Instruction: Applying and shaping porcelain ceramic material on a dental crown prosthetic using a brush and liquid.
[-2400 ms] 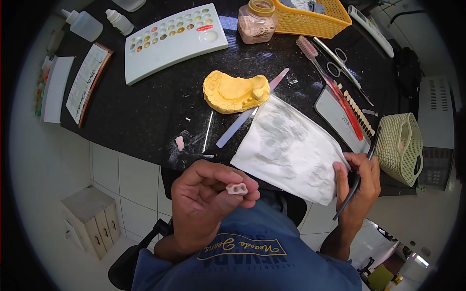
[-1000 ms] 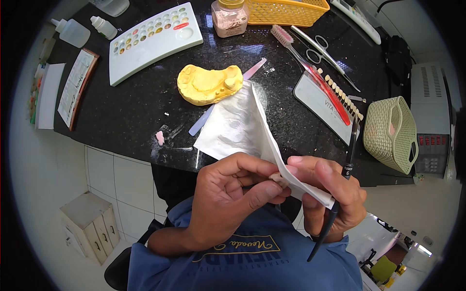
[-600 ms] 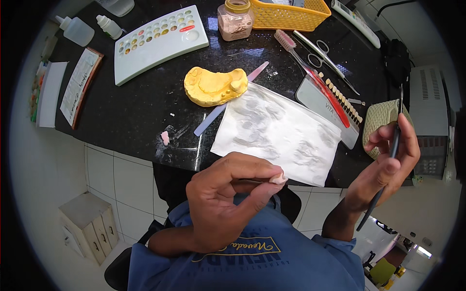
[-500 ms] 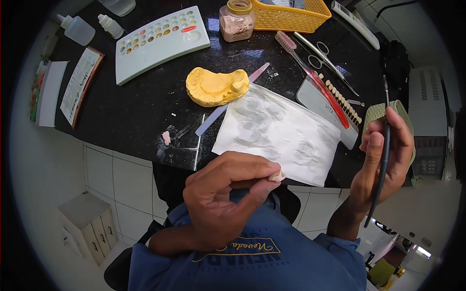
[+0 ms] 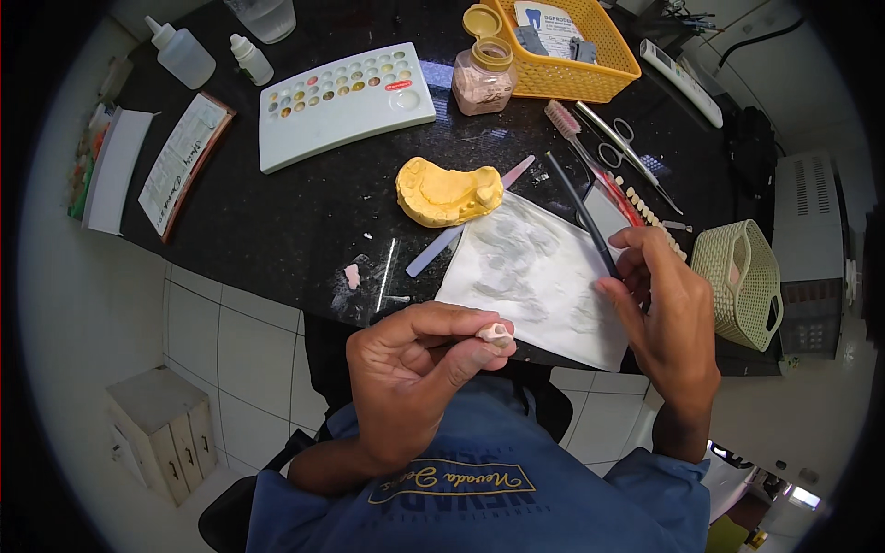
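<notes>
Where the blue shirt [image 5: 461, 525] is nearest, the left hand [image 5: 410, 369] is held just in front, its thumb and fingertips closed in a pinch around a small, pale dental crown piece [image 5: 498, 336], one side of which is left exposed. Because so little of it is gripped, the piece could be squeezed out and dropped past the table edge if pressed too hard or rolled; its edges might also be chipped. By the right hand [image 5: 673, 318], loosely curled and partly open, a dark-handled brush [image 5: 583, 213] is held near one end; its bristles cannot be made out. With so light a hold, the brush could be tipped onto the smudged white cloth [image 5: 525, 276]. Farther off, a yellow dental cast [image 5: 449, 189] is seen at the cloth's upper corner, where a spatula [image 5: 433, 251] is crossed; if the cloth were tugged, both might be shifted. Beyond, a palette [image 5: 341, 111] is laid out beside a jar [image 5: 482, 85] of pinkish powder, which could be spilled if knocked, since its lid appears raised.
</notes>
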A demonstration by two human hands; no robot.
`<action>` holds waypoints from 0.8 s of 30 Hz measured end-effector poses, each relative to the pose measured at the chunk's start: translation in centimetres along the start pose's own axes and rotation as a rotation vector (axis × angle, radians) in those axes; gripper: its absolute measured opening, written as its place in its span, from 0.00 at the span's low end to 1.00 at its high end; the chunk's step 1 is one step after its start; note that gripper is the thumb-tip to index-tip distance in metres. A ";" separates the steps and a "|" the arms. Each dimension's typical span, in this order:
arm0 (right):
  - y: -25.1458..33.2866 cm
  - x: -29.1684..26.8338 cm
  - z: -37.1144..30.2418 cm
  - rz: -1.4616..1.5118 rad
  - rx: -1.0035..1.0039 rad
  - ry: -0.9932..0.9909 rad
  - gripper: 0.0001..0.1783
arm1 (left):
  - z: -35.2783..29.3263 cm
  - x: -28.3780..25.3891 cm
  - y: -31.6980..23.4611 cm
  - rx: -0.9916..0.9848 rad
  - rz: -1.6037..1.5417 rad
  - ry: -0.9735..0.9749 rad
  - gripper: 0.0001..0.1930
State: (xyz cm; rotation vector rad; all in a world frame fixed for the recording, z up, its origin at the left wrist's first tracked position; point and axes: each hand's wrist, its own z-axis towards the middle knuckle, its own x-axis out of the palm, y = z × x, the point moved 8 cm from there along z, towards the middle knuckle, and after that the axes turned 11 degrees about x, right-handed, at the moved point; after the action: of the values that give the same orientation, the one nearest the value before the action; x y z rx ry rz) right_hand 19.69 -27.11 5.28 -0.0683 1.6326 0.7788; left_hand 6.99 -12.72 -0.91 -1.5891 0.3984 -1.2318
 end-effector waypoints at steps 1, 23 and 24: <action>-0.2 0.7 0.1 -0.003 -0.006 0.030 0.19 | 0.0 -0.3 0.1 -0.015 -0.005 -0.025 0.07; 2.3 1.1 -3.9 -0.017 -0.365 0.078 0.17 | 0.6 -1.7 -4.0 0.430 0.585 -0.028 0.10; 2.1 1.2 -4.3 -0.009 -0.374 0.068 0.20 | 0.5 -2.0 -4.1 0.418 0.565 -0.016 0.10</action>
State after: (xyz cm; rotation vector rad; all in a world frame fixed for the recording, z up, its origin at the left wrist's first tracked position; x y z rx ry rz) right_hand 14.80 -27.24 5.18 -0.3712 1.5307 1.0763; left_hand 5.35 -9.31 1.65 -1.0291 0.4998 -0.7981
